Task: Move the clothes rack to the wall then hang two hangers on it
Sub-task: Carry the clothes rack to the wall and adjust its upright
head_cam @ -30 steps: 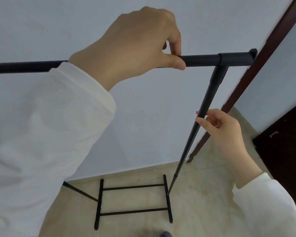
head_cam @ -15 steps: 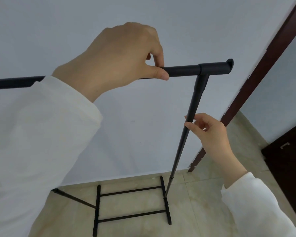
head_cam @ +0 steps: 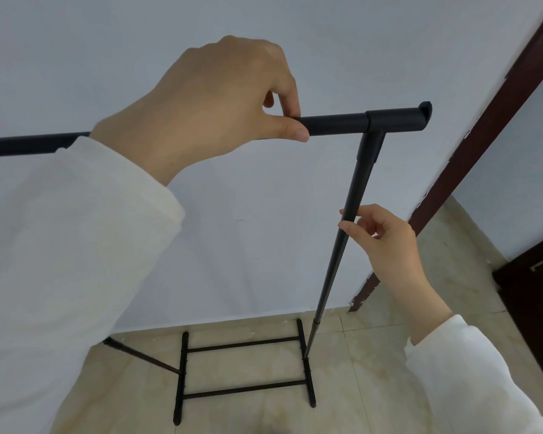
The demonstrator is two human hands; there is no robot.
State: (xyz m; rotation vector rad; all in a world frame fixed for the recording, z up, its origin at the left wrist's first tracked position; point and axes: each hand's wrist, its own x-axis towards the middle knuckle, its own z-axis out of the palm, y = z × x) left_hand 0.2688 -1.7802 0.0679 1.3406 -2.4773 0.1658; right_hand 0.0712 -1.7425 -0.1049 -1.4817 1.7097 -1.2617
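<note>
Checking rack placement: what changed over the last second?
The clothes rack slid left in view, away from the door frame; camera motion may contribute. Unchanged: left hand grips the top bar, right hand pinches the upright, base near the wall.
</note>
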